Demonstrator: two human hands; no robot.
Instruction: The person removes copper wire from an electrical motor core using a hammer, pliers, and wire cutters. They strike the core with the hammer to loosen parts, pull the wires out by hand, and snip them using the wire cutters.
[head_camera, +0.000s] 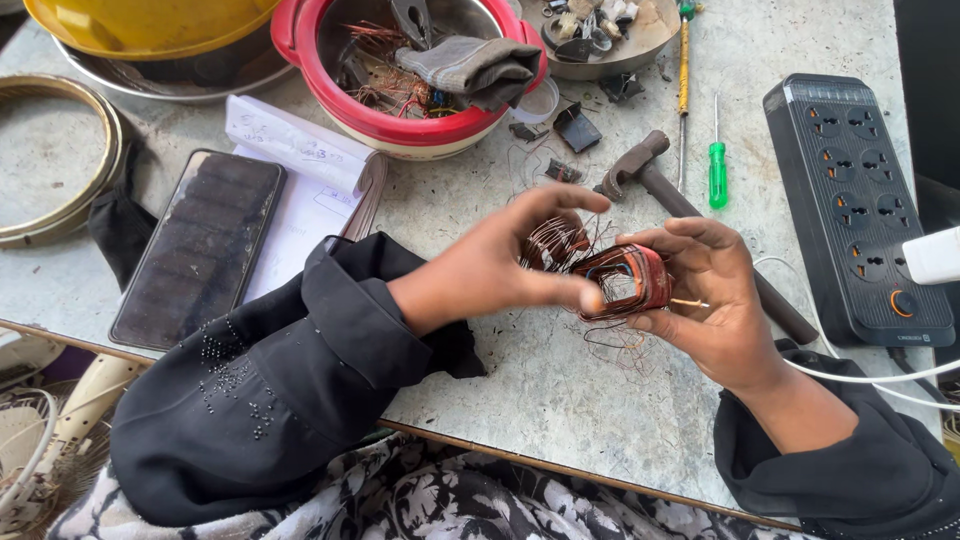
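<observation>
1. Both hands meet above the middle of the desk (560, 400); the right hand (715, 300) has its grip closed on a small rectangular copper wire coil (622, 282), wound reddish-brown with a hollow centre, thumb on top and fingers underneath

2. The left hand (500, 265) has its grip pinched at the coil's near edge, thumb and forefinger closed on the coil, other fingers spread above a second tangle of loose wire (555, 243) just behind it

3. The step in hand looks like working fine wire strands at the coil, loosening or pulling them; which, I cannot tell

4. The next move would call for a steady right-hand hold while the left draws a single strand free without snagging the thin loops hanging below

5. On the desk beyond the hands lie a hammer (690, 210), a green screwdriver (717, 172) and a yellow-handled tool (684, 60)

6. A black power strip (850, 200) sits to the right with a white plug (932, 255) in it; a dark phone (200, 245) and a notepad (300, 190) lie to the left

7. A red bowl (400, 125) holds wire scraps and a grey cloth; metal dishes stand along the far edge

8. The desk is a worn, scratched pale surface strewn with wire bits; little of the room shows, only fan parts at lower left
</observation>
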